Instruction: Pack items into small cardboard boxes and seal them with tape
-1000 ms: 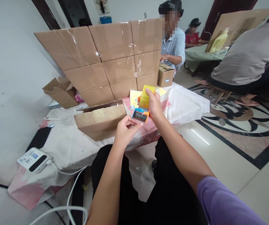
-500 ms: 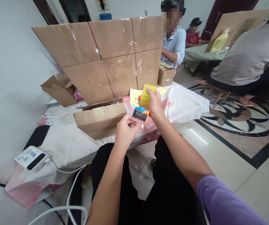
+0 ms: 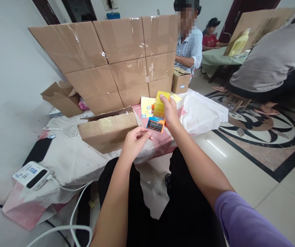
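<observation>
My right hand (image 3: 170, 113) grips an orange tape dispenser (image 3: 155, 124) with a yellowish tape roll (image 3: 160, 101), held above the low cloth-covered table (image 3: 67, 157). My left hand (image 3: 134, 141) is pinched just below and left of the dispenser's blade end, fingers pressed together as if on the tape's end, which is too thin to see. A brown cardboard box (image 3: 107, 132) lies on the table directly left of both hands.
A stack of sealed cardboard boxes (image 3: 116, 58) stands behind. An open box (image 3: 60, 99) lies at left, a small box (image 3: 180, 82) at the back. A white device (image 3: 33, 175) with a cable sits at the table's left. Three people sit beyond.
My left hand has drawn slightly down and left from the dispenser. The camera tilted a little; the right hand keeps holding the dispenser in place.
</observation>
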Demonstrator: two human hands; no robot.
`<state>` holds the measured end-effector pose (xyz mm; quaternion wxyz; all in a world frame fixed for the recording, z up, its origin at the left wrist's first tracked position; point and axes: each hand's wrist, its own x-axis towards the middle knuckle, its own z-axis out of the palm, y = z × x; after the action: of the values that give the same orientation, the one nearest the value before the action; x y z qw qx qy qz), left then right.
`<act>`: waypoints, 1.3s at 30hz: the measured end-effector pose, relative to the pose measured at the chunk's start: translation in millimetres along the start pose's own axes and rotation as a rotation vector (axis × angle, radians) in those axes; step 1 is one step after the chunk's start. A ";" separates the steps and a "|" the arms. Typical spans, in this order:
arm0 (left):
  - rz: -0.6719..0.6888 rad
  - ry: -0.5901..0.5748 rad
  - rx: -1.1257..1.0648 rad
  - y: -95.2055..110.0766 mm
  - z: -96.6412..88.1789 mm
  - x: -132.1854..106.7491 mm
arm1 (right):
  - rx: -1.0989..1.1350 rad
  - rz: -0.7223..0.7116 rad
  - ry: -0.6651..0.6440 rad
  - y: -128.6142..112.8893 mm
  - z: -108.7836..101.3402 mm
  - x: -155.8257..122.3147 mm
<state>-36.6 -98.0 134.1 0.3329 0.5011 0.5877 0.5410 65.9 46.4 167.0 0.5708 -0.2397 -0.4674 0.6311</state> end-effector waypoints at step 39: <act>-0.015 0.202 -0.002 4.2 4.1 -2.1 | -0.081 -0.030 0.020 11.2 -19.2 22.7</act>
<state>-31.2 -99.2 137.0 0.2764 0.4394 0.6215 0.5868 71.0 74.9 153.9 0.5746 -0.2618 -0.4906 0.6005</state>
